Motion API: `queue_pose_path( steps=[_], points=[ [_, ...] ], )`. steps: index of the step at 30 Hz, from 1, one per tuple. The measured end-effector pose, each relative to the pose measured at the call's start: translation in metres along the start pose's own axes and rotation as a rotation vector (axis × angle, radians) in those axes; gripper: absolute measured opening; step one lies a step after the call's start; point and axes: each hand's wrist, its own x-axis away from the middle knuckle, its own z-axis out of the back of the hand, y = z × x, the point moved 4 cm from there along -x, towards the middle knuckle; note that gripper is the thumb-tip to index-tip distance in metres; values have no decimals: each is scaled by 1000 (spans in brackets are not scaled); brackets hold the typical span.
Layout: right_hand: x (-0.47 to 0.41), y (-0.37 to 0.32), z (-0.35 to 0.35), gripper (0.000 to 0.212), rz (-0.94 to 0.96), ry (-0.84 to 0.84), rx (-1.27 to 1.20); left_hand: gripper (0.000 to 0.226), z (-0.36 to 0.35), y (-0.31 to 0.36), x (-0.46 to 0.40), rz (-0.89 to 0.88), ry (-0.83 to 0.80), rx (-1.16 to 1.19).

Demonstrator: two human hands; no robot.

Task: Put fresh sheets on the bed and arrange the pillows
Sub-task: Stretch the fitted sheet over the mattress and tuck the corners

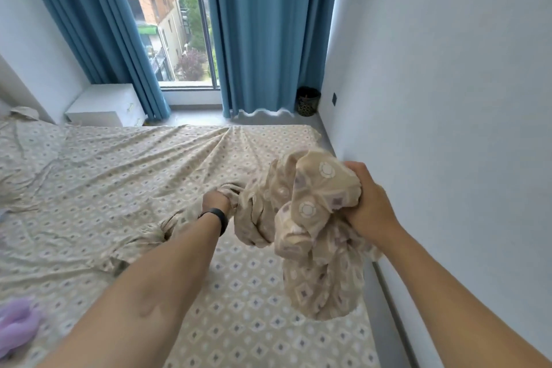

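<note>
Both hands, L (215,199) & R (366,203), clutch bunched beige sheet (301,209) over bed (268,323).

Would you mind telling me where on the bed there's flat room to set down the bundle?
Flat patches: the near sheet between the forearms, and the far left stretch before the nightstand. Crowded: the middle, where the left hand grips gathered folds and the right hand holds the bundle; a purple item sits at the near left edge.
</note>
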Motion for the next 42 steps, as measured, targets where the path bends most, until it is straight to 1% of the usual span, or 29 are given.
queue_pose_path(
  steps=[3,4,5,6,7,8,9,10,11,12,14,15,17,18,20,21,23,24,26,28,29,31,33,34,36,38,40,42],
  points=[
    [5,37,-1,98,-53,-216,29,30,-21,49,12,-12,-87,530],
    [5,47,-1,104,-56,-258,27,32,-27,61,23,21,-97,612],
    [3,54,0,107,-52,-276,21,34,-28,79,51,-8,-154,619],
    [-2,60,4,110,-34,-289,17,33,-35,96,74,-54,-187,522],
    [-7,63,9,113,2,-313,12,28,-52,111,89,-98,-343,531],
    [-13,69,16,119,53,-347,12,25,-62,119,109,-41,-368,605],
    [-18,72,22,124,111,-369,31,22,-72,129,122,-62,-390,574],
    [-22,79,31,126,172,-379,81,15,-83,142,142,-97,-433,526],
    [-25,86,41,125,232,-363,139,14,-93,155,161,-194,-431,461],
    [-27,95,52,122,282,-312,182,15,-101,165,177,-278,-421,418],
    [-31,117,77,112,336,-198,228,15,-125,180,201,-500,-496,391],
    [-32,128,87,105,352,-152,250,17,-136,182,214,-577,-548,377],
    [-36,146,104,94,371,-117,247,15,-159,184,225,-670,-565,317],
    [-39,154,106,91,376,-154,236,13,-169,185,229,-711,-553,267],
    [-38,162,101,82,393,-281,162,14,-187,188,238,-729,-518,257],
    [-37,165,99,71,382,-311,45,12,-193,194,249,-739,-509,298],
    [-29,165,97,43,272,-309,-219,13,-197,206,262,-754,-461,453],
    [-25,166,94,36,211,-301,-254,15,-196,212,266,-756,-423,546],
    [-18,167,86,34,114,-267,-238,15,-195,222,275,-796,-390,648],
    [-18,167,82,15,164,-125,-278,19,-193,224,281,-857,-363,603],
    [-17,165,79,12,201,-82,-288,21,-190,220,282,-873,-304,561],
    [-31,158,73,10,280,-63,-218,21,-179,206,278,-860,-119,540],
    [-51,146,73,6,336,-97,-175,23,-166,186,270,-827,78,568],
    [-65,140,71,7,371,-99,-154,25,-158,178,264,-825,170,558],
    [-99,132,53,7,424,-159,-103,32,-146,159,248,-832,341,453],
    [-127,131,29,19,460,-209,-46,36,-138,140,230,-787,460,370],
    [-158,132,10,30,482,-243,-65,36,-137,115,206,-595,509,404],
    [-188,129,3,38,498,-222,-101,35,-146,85,187,-382,497,414]
  ],
)
